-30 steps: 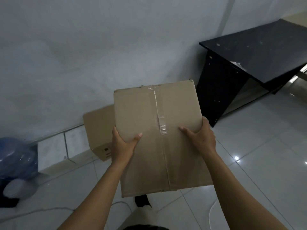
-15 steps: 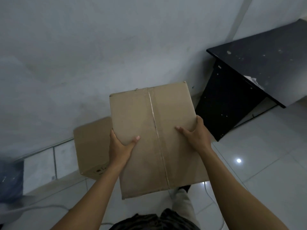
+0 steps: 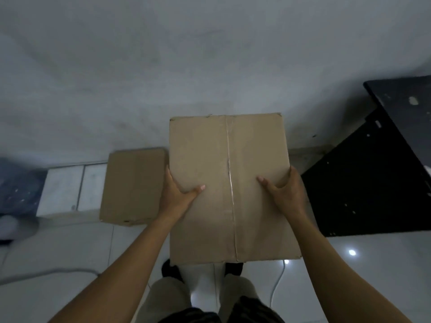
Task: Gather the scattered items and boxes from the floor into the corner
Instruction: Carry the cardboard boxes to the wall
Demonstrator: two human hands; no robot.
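I hold a large taped cardboard box [image 3: 228, 159] in front of me, above my feet. My left hand [image 3: 178, 194] grips its left side with the thumb on top. On the opposite side my right hand [image 3: 283, 192] clamps it the same way. A smaller cardboard box [image 3: 133, 185] rests on the floor against the wall, just left of the held box. What lies under the held box is hidden.
A black desk [image 3: 377, 183] stands close on the right. A white tiled ledge [image 3: 67, 190] runs along the wall base at left, with a blue water jug [image 3: 16, 185] beyond it. White cables [image 3: 278, 280] lie on the glossy tile floor near my feet.
I have stepped closer to the wall and turned to face it squarely. The held box now sits straight in view beside the smaller box; both hands keep the same grip.
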